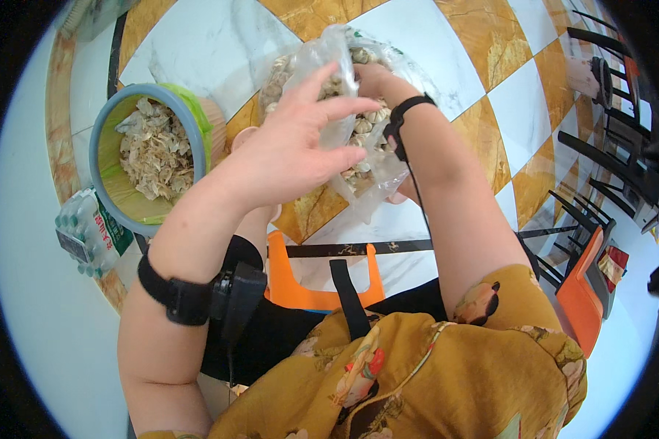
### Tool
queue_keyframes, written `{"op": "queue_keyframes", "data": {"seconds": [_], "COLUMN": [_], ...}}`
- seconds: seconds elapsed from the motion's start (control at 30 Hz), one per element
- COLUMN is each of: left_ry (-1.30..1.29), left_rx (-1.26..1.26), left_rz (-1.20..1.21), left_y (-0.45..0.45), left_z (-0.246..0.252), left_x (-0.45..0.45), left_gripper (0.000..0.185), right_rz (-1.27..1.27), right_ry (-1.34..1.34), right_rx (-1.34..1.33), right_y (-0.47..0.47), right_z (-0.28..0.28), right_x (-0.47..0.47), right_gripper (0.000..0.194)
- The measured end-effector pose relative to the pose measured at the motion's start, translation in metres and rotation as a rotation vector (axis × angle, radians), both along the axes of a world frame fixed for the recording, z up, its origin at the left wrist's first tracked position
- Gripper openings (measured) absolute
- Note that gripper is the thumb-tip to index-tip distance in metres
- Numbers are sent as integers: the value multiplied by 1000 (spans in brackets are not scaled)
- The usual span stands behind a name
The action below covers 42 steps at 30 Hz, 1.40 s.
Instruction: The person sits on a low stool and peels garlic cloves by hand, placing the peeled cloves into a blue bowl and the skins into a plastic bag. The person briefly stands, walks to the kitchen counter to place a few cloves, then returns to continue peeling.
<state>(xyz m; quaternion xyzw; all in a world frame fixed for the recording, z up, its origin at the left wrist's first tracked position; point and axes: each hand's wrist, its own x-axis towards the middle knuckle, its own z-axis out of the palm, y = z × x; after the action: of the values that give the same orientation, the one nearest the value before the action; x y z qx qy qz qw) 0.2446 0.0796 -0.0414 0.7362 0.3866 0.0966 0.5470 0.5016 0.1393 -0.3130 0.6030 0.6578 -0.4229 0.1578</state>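
Observation:
My left hand hovers over the near left side of a clear plastic bag, its fingers spread and nothing visible between them. Inside the bag lie several garlic bulbs. My right hand reaches into the bag's upper part from the right; plastic film and the bag's edge hide its fingertips, so I cannot tell what it holds. On the left stands a blue-rimmed bin with a green-yellow liner, holding a heap of dry, papery garlic skins.
Bottles in shrink wrap stand beside the bin at the left. An orange plastic stool shows between my legs. Black-framed chairs, one with an orange seat, line the right side of the tiled floor.

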Motion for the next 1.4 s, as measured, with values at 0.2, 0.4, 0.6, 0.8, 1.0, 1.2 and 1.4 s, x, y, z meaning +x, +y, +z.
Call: {"op": "queue_keyframes", "data": {"seconds": [0.2, 0.4, 0.6, 0.8, 1.0, 1.2, 1.4], "left_ry": [284, 264, -205, -805, -1028, -1089, -1115], "left_rx": [-56, -35, -165, -654, -626, -598, -625], "left_rz": [-105, -80, 315, 740, 786, 936, 836], "left_y": [-6, -15, -65, -182, -214, -170, -130], "left_z": [-21, -21, 16, 61, 94, 121, 112], "left_x": [-5, -14, -3, 25, -14, -84, -160], "left_gripper": [64, 64, 51, 43, 35, 27, 20], "right_rz": [-608, -1276, -1443, -1183, -943, -274, -72], "right_ry": [332, 858, 1352, 1590, 1373, 801, 576], "right_rx": [240, 54, -64, -337, -97, 580, 818], "right_y": [-64, -130, -177, -239, -279, -228, -176], "right_z": [42, 141, 253, 323, 377, 401, 388], "right_x": [9, 22, -9, -60, -141, -216, -274], "right_gripper": [25, 32, 30, 26, 34, 57, 52]}}
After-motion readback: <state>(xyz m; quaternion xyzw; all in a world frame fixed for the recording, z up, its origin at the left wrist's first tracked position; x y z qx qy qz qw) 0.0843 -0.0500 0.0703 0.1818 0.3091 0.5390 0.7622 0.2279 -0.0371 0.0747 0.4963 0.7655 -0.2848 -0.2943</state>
